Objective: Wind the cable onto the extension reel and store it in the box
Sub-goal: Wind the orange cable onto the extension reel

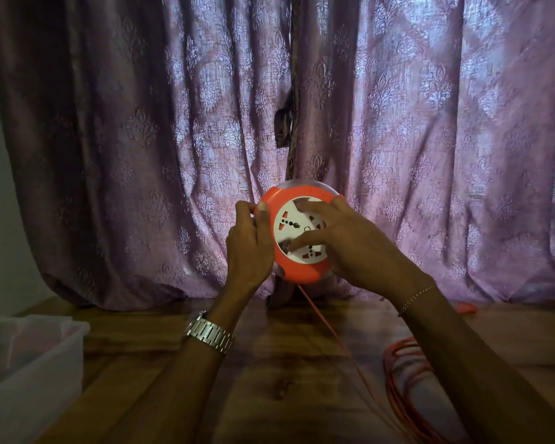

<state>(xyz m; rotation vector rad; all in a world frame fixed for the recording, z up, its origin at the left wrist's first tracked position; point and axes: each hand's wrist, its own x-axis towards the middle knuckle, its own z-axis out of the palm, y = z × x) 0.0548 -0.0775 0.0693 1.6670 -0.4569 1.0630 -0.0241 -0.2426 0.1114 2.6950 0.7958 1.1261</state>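
So the round orange extension reel with the white socket face (298, 232) is held up off the wooden table (269, 363), in front of the purple patterned curtain (141, 123). Left hand (249, 241) is clamped on its left rim, thumb over the edge. Right hand (343, 241) lies across the socket face, fingers spread and pressing on it. Thin orange cable (340, 344) drops from the reel's bottom down to loose coils on the right, partly hidden by the right forearm. Clear plastic box (29, 363) sits far left, well apart.
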